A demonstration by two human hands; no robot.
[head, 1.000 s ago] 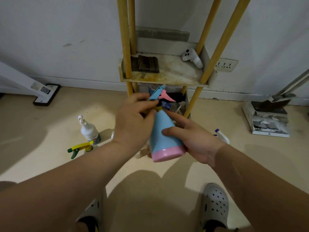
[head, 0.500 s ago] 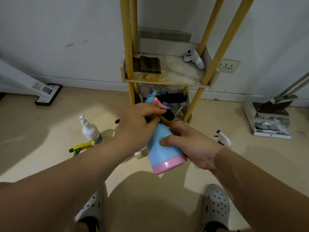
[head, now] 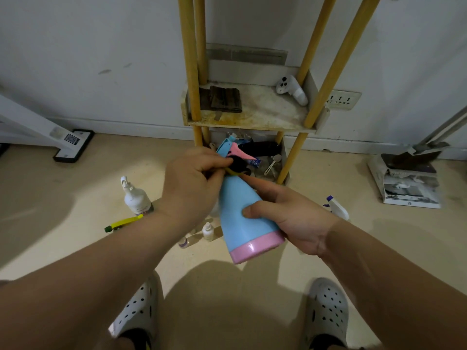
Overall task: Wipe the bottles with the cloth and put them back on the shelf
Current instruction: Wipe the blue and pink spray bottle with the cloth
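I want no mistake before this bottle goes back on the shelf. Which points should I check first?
1. Grip of right hand on blue spray bottle: ok.
2. Pinch of left hand at its neck: ok; cloth inside: cannot tell.
3. Free spot on shelf board, between folded dark cloth and white controller: ok.
4. Clean shelf board: not ok, stained.
5. No white bottle left on floor: not ok.
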